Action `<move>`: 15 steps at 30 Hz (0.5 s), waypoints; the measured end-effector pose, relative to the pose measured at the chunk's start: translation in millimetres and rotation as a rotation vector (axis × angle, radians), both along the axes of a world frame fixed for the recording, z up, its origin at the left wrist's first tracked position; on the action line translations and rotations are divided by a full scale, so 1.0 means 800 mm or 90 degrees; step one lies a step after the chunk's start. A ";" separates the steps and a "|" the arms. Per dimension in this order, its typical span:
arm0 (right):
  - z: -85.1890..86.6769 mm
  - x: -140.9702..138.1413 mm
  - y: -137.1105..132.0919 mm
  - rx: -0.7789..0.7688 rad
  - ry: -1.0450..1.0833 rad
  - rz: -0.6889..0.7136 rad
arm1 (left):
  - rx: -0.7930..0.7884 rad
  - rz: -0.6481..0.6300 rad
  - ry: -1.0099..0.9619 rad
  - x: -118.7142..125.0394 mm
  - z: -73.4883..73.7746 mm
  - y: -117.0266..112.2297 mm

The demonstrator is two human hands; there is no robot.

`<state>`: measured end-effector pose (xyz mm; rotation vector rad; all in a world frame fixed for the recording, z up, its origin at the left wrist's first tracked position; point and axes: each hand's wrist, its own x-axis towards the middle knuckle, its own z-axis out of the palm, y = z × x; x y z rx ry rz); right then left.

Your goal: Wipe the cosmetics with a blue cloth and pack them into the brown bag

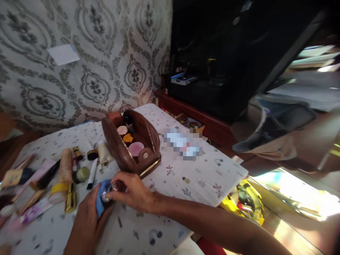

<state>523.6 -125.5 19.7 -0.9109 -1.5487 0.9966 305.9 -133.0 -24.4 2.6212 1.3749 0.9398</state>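
My left hand [87,217] is closed around a blue cloth [100,202]. My right hand [136,193] grips a small shiny container [106,196] and presses it against the cloth; fingers cover much of it, so its exact kind does not show. Just beyond my hands an open brown cosmetic bag [119,156] stands on the table. Inside it are a pink round item [136,148], a pale round item [122,130], an orange item [128,137] and a dark bottle [128,118].
Many cosmetics lie at the left, among them a beige tube [66,164], a gold bottle [70,200] and a white tube [92,173]. A patterned cloth covers the table [170,191]. A large black screen [212,63] stands behind; a yellow bag [247,202] sits below the right edge.
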 end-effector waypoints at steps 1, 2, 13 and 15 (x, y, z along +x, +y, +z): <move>0.001 0.001 -0.001 -0.012 0.004 0.001 | -0.032 -0.003 0.014 -0.001 0.004 0.000; 0.002 0.002 -0.001 -0.016 0.012 0.009 | -0.058 0.003 0.014 -0.003 0.009 0.000; 0.014 0.003 0.002 -0.134 0.184 0.169 | -0.342 -0.036 -0.176 -0.021 0.075 -0.001; 0.020 0.003 -0.004 -0.122 0.170 0.138 | -0.335 -0.059 -0.197 -0.020 0.083 -0.008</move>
